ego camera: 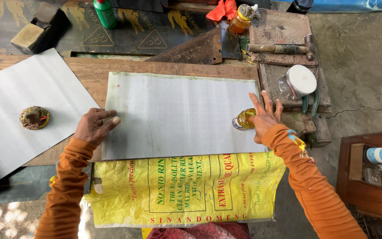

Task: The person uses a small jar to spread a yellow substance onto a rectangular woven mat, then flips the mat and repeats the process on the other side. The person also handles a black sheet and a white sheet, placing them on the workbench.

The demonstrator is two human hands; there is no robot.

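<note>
A grey woven sheet [177,115] lies flat on a wooden board [96,73]. My left hand [94,126] rests on the sheet's left edge, fingers curled, thumb on the sheet. My right hand [265,116] is at the sheet's right edge with fingers spread, touching a small jar of yellow liquid [242,120] that lies tilted on the sheet. Both arms wear orange sleeves.
A second grey sheet [27,106] at the left carries a round lump [34,117]. A yellow printed sack [186,188] hangs off the front. Behind lie a saw [195,49], a hammer [284,48], a green bottle [105,13], an orange bottle [239,20] and a white-lidded jar [298,82].
</note>
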